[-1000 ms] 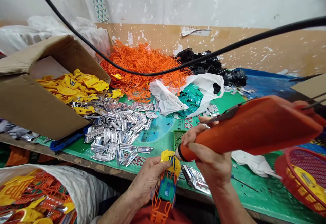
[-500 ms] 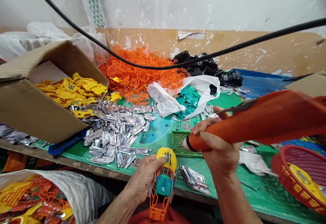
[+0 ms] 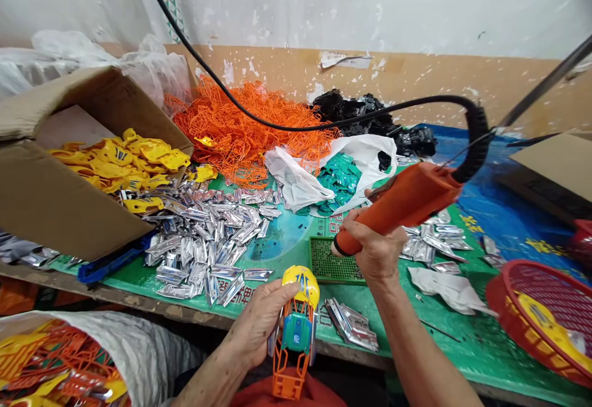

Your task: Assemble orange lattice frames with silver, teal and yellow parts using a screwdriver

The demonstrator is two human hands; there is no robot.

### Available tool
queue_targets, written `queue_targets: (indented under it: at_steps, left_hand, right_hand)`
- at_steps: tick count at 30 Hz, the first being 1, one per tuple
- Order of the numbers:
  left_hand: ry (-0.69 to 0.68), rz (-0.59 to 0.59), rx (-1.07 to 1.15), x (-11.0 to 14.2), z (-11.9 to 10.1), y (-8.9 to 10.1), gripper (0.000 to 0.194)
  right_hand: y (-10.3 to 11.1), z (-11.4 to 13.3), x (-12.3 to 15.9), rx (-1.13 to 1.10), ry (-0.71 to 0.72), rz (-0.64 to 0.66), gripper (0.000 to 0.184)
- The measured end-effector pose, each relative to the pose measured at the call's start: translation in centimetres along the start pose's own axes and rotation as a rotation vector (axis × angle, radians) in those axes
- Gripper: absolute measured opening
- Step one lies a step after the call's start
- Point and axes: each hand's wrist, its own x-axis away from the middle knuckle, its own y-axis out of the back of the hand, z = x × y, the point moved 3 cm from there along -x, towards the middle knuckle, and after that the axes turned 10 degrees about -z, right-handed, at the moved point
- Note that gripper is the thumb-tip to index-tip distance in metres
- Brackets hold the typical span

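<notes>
My left hand (image 3: 259,324) is closed round a small toy assembly (image 3: 296,327): an orange lattice frame with a teal part in it and a yellow cap on top. It sits at the table's near edge. My right hand (image 3: 377,246) grips an orange electric screwdriver (image 3: 398,206) with a black cord (image 3: 287,124) arching up to the left. The tool's tip points down-left, over a small green perforated tray (image 3: 330,265), and stands apart from the toy.
A cardboard box (image 3: 50,203) of yellow caps (image 3: 123,163) lies at left. Silver parts (image 3: 208,240), orange lattice frames (image 3: 250,120), black parts (image 3: 361,111) and teal parts in a white bag (image 3: 345,176) cover the green table (image 3: 462,339). A red basket (image 3: 541,314) stands right; a sack (image 3: 69,357) lower left.
My right hand has drawn the screwdriver up and away from the toy's yellow cap, toward the back of the table. The left hand has kept hold of the toy.
</notes>
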Motion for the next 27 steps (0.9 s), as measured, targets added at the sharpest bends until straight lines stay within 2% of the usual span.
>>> queue_targets:
  at_steps: [20,27]
  left_hand:
    - [0.001,0.011,-0.027,0.08,0.05,-0.01,0.032]
    - [-0.004,0.011,-0.039,-0.16,0.38,0.36,0.032]
  right_hand:
    - [0.07,-0.42,-0.04,0.119,0.054,-0.042,0.019]
    - [-0.05,-0.21,0.23,0.069,0.003,-0.023,0.017]
